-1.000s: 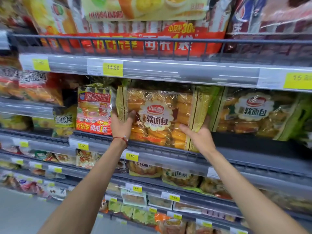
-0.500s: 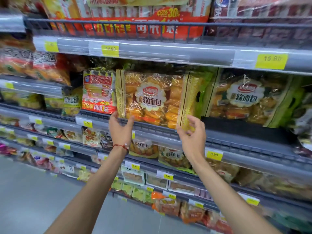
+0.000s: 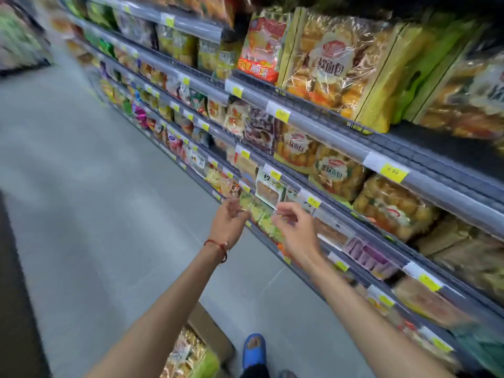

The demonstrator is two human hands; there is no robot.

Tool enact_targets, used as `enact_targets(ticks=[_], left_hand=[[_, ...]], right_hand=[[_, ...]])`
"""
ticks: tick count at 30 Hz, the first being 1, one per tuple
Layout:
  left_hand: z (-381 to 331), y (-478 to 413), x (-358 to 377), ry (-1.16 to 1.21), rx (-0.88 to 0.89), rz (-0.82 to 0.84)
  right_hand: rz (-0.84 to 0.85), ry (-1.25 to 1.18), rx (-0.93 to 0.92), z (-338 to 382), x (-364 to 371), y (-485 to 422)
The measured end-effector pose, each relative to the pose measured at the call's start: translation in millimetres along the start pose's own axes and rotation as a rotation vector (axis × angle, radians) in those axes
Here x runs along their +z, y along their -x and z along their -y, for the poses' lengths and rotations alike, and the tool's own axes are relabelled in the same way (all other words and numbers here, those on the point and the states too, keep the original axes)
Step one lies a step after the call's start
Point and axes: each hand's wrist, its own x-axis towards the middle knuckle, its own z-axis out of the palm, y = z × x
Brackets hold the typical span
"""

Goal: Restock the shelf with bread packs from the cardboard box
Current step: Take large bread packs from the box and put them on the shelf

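A large yellow-edged bread pack stands upright on the upper shelf at the right, with a green-edged pack beside it. My left hand, with a red string on the wrist, and my right hand hang in the air in front of the lower shelves. Both hold nothing, fingers loosely curled and apart. The cardboard box sits on the floor at the bottom of the view, with bread packs inside it.
Several tiers of packed shelves run along the right, with yellow price tags on the rails. Grey aisle floor spreads to the left. A foot in a blue sandal stands beside the box.
Both hands let go of the bread pack on the upper shelf and dropped down, away from it. My view swung down and left, bringing the floor and the box into sight.
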Motion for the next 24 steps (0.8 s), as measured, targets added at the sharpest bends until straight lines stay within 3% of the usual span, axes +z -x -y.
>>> enact_targets(ticks=[6, 12, 24], left_hand=[[79.4, 73.8, -54.2, -0.04, -0.156, -0.028], [162.0, 135.3, -122.3, -0.083, -0.262, -0.057], [294.7, 198.0, -255.8, -0.254, -0.398, 0.088]], right_hand=[[0.253, 0.047, 0.145, -35.8, 49.5, 82.5], [0.377, 0.09, 0.302, -72.7, 108.3, 161.3], [0.338, -0.011, 0.759, -129.3, 232.6, 300.3]])
